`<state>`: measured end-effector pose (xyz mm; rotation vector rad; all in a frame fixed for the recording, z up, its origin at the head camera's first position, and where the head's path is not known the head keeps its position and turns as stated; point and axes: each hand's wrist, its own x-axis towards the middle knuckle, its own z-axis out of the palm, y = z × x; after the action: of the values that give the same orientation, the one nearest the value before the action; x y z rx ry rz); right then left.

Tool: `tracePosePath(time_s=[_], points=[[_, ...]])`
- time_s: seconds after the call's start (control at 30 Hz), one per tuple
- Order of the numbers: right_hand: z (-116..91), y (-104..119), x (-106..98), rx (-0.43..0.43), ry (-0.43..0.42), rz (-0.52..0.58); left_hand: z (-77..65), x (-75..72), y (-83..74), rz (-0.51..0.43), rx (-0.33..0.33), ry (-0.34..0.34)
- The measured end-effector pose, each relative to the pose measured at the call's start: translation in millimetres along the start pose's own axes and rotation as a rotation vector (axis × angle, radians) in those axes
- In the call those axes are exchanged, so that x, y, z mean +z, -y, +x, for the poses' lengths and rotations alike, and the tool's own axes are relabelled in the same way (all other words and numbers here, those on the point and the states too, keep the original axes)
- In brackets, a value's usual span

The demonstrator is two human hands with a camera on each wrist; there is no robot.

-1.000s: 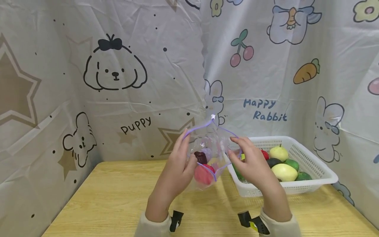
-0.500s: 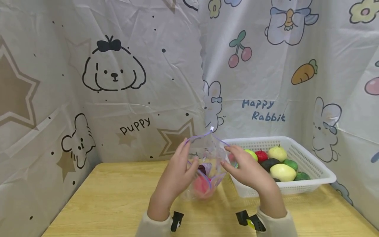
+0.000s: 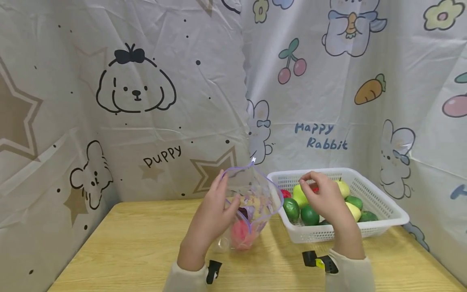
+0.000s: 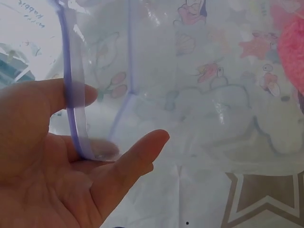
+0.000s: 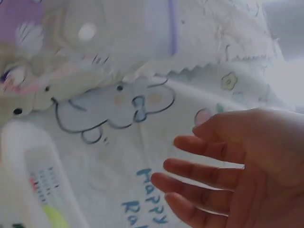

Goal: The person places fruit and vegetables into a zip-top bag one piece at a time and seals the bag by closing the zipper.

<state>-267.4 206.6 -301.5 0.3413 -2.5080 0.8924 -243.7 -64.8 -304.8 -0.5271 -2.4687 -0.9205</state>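
Note:
A clear zip bag (image 3: 264,198) with a purple rim stands with its mouth spread on the table. My left hand (image 3: 213,217) holds its left side; in the left wrist view, the fingers of this hand (image 4: 61,166) bend round the purple edge while the thumb stays apart. Inside the bag show a round pink fruit (image 3: 242,235), a dark purple piece (image 3: 243,211) and some pale purple. My right hand (image 3: 326,198) is over the near part of a white basket (image 3: 313,234), fingers loosely bent. Nothing is in the right hand (image 5: 266,161) in its wrist view.
Several toy-like fruits fill the basket: dark green ones (image 3: 290,209), a lime-green one (image 3: 299,196), a yellow one (image 3: 353,211) and a pale pear (image 3: 343,188). A printed cloth (image 3: 164,129) hangs behind the wooden table (image 3: 138,243).
My right hand has left the bag's right rim and moved right over the basket. The bag has sunk to the table, its mouth rounder, with my left hand still at its left side.

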Motion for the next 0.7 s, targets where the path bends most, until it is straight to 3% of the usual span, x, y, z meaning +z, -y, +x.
tracePosePath(time_s=[0.13,0.23,0.5,0.7], points=[[5,-20,12,0.073,0.097,-0.045,0.6,-1.1,1.9,-0.006,-0.019,0.003],[9,-34,29,0.079,0.158,-0.061,0.8,-0.2,2.2,-0.009,-0.026,0.005],[8,-55,76,-0.005,0.284,-0.108,0.4,0.5,2.8,0.002,-0.025,-0.002],[8,-55,82,-0.015,0.300,-0.187,1.5,-2.6,3.8,0.024,-0.024,-0.005]])
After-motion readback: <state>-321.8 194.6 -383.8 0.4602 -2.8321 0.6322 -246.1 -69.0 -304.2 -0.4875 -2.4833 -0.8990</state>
